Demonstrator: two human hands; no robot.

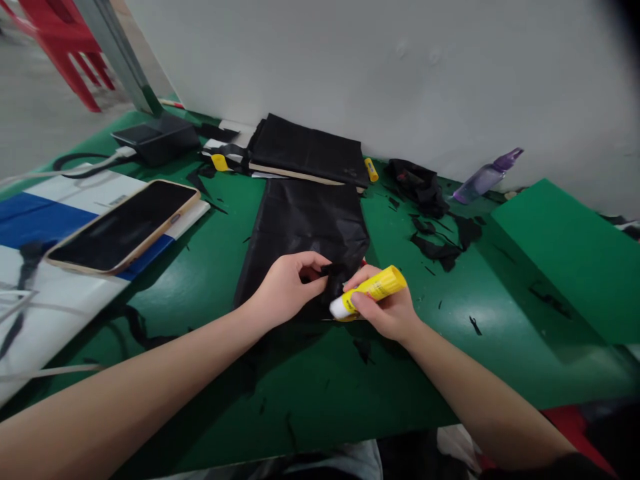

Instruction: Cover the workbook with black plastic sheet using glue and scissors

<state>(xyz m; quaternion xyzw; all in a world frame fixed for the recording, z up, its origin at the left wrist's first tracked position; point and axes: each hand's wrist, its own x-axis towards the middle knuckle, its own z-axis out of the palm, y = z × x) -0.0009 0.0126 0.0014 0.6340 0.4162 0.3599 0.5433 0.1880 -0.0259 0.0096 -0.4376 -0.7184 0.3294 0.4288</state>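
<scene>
The L hand [287, 283] has its thumb & fingers bent in close, tips pinching a small black flap [333, 269]. The R hand [393, 310] is closed round a fat yellow & white plastic glue stick [373, 292]. The stick tilts, yellow end up to the right, white end down by the L hand; can't tell if the white end touches anything.

Under both hands is a flat, shiny black cloth-like piece [313, 210], mid tabletop, running from nr the front edge toward the bk. The tabletop [210, 253] is shiny green. Thin torn black scraps [440, 250] lie right of it, w/ more bits nr the front edge.

Just behind, nr the bk edge, is a flat black-covered bundle [310, 147] w/ a pale side. A small yellow tube-shaped bit [371, 169] sits by its right end. Farther right along the bk edge: a crumpled black cloth heap [417, 183], then a see-thru purple spray bottle [484, 181], tilted. A big plain green box-like thing [570, 247] is at the right edge.

On the left edge, a dark-screen phone w/ a tan case [127, 227] lies on a white & blue shiny packet [95, 293]. A black boxy gadget [160, 139] is nr the bk left corner, w/ a white cable [120, 155]. Past that corner: a red plastic chair [65, 33].
</scene>
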